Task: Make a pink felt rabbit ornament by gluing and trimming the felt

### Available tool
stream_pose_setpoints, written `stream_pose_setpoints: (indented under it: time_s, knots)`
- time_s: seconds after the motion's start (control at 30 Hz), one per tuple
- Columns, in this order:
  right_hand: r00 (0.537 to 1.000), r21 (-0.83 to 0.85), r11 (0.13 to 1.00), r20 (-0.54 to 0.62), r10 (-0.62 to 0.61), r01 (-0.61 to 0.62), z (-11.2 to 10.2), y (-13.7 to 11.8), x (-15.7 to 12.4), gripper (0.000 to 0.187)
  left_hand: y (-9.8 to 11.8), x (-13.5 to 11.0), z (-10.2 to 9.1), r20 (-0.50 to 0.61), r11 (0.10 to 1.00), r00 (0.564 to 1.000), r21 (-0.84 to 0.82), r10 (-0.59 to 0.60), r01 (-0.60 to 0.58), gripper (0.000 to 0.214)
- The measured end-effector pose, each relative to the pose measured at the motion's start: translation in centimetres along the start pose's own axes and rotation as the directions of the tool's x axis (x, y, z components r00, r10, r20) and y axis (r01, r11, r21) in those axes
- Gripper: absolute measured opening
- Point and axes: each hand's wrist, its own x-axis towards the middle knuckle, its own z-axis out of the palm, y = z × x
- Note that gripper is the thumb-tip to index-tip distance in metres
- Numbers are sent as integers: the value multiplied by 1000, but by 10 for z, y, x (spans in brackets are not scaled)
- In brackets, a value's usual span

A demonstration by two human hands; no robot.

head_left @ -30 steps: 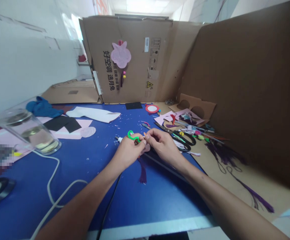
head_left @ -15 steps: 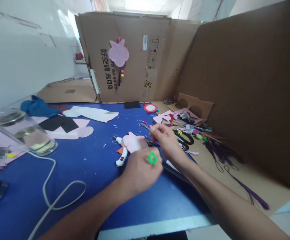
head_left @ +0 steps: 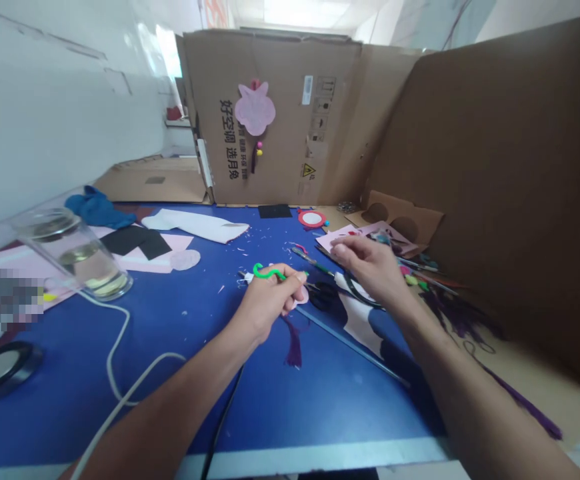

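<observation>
My left hand [head_left: 269, 300] is closed around a bright green curled piece [head_left: 265, 272] with a hooked end, just above the table. A bit of pink paper [head_left: 301, 296] shows under its fingertips. Below that hand lies or hangs a dark purple tassel [head_left: 294, 343]; which, I cannot tell. To the right, my right hand [head_left: 370, 267] has thumb and fingertips pinched together over the pink scraps, and whatever they hold is too small to make out. Black-handled scissors [head_left: 323, 295] lie between the hands. A white glue gun [head_left: 246, 277] is mostly hidden behind my left hand.
A lidded clear container of liquid [head_left: 93, 260] stands at left, near black tape [head_left: 3, 370] and a white cord [head_left: 120, 347]. Pink paper scraps [head_left: 337, 235] and purple tassels [head_left: 463, 317] lie at right. Cardboard walls [head_left: 290, 167] enclose the back and right.
The view has shifted slightly left. My left hand has turned, showing the green piece from its side, and the tassel has come into sight. My right hand has moved right, away from it.
</observation>
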Motion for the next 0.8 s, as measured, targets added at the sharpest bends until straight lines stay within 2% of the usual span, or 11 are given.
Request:
stream_pose_setpoints:
  time_s: [0.03,0.07,0.13,0.23,0.33,0.4,0.5,0.7,0.8]
  knots:
    - [991,148,989,132,-19,-1,7,-11,-6,27,-1,1,-1,-6,1000,1000,-19,-5,5,30]
    - [978,259,966,200,-56,2,14,-22,-11,26,-2,2,-2,-4,999,1000,-33,-10,10,30]
    - [959,348,936,244,-144,52,24,-36,-21,20,-3,3,-4,15,999,1000,-44,-17,17,31]
    - [954,419,907,257,-157,36,30,-43,-29,14,-4,3,-5,63,999,998,-25,-27,28,33]
    - [955,423,906,262,-137,13,29,-43,-30,10,-4,3,-6,104,999,994,11,-41,40,32]
    - [960,379,924,238,-149,50,28,-44,-29,7,-5,3,-7,114,998,992,35,-49,45,33]
    - [968,310,947,203,-151,83,28,-46,-29,12,-5,7,-9,114,997,993,71,-24,16,35]
    - [981,284,957,194,2,-58,32,-47,-32,13,-4,12,-14,-65,990,988,22,138,-137,30]
    - [976,282,955,216,28,-90,34,-48,-33,15,-3,12,-16,-81,988,985,-21,152,-154,32]
